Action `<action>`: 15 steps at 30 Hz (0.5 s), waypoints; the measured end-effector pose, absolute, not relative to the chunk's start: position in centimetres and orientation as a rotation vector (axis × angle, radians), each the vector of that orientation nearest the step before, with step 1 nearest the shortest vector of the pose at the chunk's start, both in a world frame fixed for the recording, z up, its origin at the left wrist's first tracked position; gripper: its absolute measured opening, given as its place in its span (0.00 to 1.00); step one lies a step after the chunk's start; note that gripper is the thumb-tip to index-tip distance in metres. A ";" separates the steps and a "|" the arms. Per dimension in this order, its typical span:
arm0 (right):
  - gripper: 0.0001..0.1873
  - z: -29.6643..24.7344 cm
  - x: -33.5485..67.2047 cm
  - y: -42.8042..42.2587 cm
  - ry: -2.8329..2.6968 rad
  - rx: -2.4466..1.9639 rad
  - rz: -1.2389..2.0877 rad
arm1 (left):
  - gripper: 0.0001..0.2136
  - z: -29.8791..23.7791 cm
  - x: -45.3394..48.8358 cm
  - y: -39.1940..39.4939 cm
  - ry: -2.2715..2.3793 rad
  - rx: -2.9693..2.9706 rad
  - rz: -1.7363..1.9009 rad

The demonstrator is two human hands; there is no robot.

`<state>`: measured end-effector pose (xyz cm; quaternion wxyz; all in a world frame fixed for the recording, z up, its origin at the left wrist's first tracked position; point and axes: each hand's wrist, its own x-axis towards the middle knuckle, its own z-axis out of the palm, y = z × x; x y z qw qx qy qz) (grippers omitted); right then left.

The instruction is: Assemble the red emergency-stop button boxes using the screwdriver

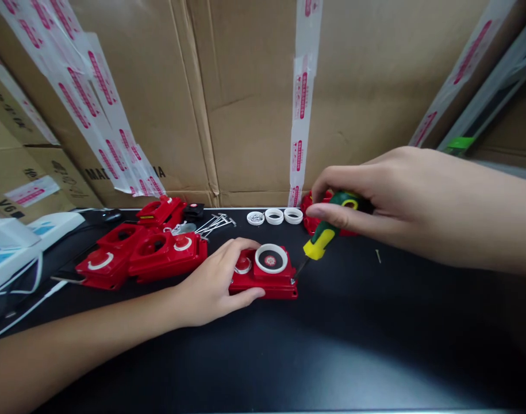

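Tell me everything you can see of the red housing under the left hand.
The red housing is a flat, rectangular plastic block lying on the black table. Its top carries a white ring around a dark, patterned centre and a smaller red-and-white round cap. The left hand grips its left end; the screwdriver, held by the right hand, meets its right corner.

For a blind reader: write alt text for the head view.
A left hand steadies a red plastic housing on a black table while the right hand drives a green-and-yellow screwdriver into its corner. More red housings and white rings lie behind.
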<state>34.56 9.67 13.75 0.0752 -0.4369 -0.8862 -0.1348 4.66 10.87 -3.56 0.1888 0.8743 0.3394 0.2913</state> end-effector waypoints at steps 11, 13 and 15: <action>0.20 14.0 34.6 9.0 -2.704 -0.978 -0.024 | 0.29 -3.6 4.6 10.8 0.966 2.444 0.811; 0.21 13.9 34.6 8.7 -2.723 -0.937 0.002 | 0.29 -3.6 4.6 10.9 0.966 2.434 0.811; 0.24 13.8 34.5 8.4 -2.730 -0.923 -0.021 | 0.29 -3.5 4.6 10.8 0.964 2.424 0.820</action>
